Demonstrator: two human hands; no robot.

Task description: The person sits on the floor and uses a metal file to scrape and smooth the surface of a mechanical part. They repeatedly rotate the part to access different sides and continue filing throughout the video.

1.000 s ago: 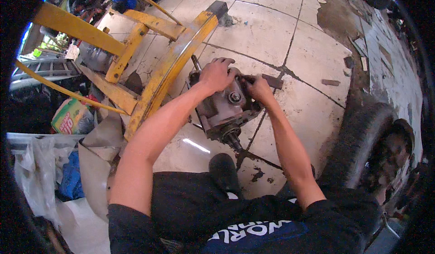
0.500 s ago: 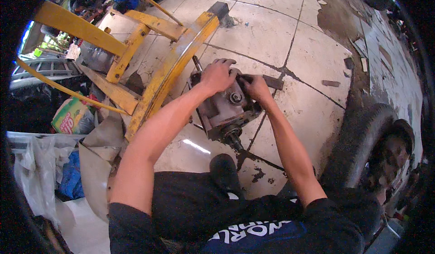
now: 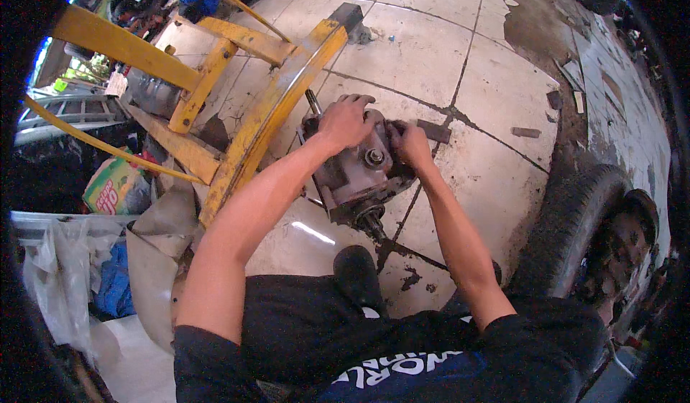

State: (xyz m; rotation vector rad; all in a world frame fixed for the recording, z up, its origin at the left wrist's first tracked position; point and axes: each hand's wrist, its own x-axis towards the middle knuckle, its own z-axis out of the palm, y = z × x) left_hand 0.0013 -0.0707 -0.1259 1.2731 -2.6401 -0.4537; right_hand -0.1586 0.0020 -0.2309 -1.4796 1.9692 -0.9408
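Gearbox [image 3: 347, 176] on tiled floor [image 3: 481, 187], beside yellow steel frame [image 3: 269, 126]. Left hand [image 3: 346, 122] curled over its top; right hand [image 3: 411, 145] bent at its right side. Whether either grips: cannot tell.

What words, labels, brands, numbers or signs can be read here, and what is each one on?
I'll place each text without copying its wording.
Black T-shirt: large white lettering across the front, partly lost in folds.
Yellow-and-green package, at left: large lettering on its face.
Pale sheet, upper left: any marks are too small to read.
Metal housing with shafts: no lettering I can make out.
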